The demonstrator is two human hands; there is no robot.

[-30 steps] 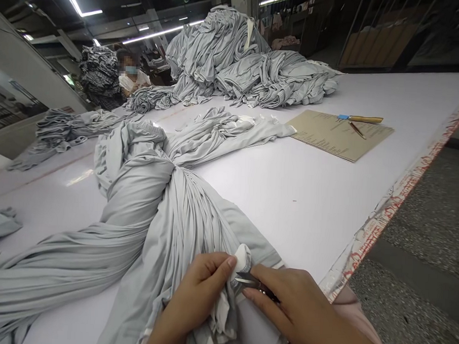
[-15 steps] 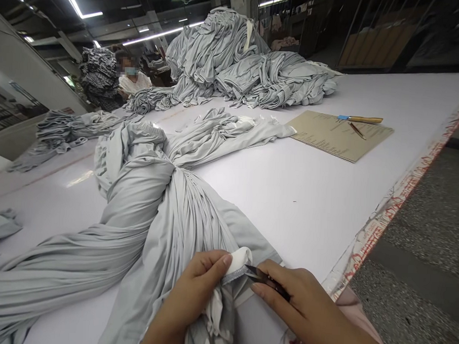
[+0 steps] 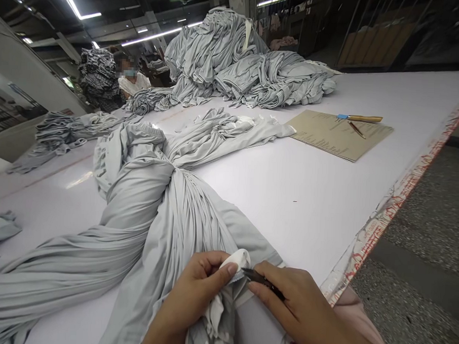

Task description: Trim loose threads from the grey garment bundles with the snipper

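Note:
Between the thumb and fingers of my left hand [image 3: 202, 282] is pinched the white-and-grey edge of a garment [image 3: 241, 258], with a stitched seam along it. My right hand [image 3: 288, 296] is closed around dark thread snips [image 3: 265, 281], whose blades point left and touch or nearly touch that seam. Below my left hand, more loose white and grey fabric hangs down. Long bunched light-grey garments [image 3: 137, 198] lie on the table to the left and ahead of my hands, gathered tightly at one spot.
On the white table [image 3: 307, 211], a brown card [image 3: 337, 136] carries a wooden-handled tool [image 3: 363, 118] and a pen [image 3: 356, 129]. A tall heap of grey garments [image 3: 223, 55] stands behind. A masked person [image 3: 132, 81] is at the far left. The taped table edge [image 3: 387, 214] runs along my right.
My left thumb has shifted slightly right and folded the white edge over. The snips' blades look closer together and have moved slightly left and down on the seam.

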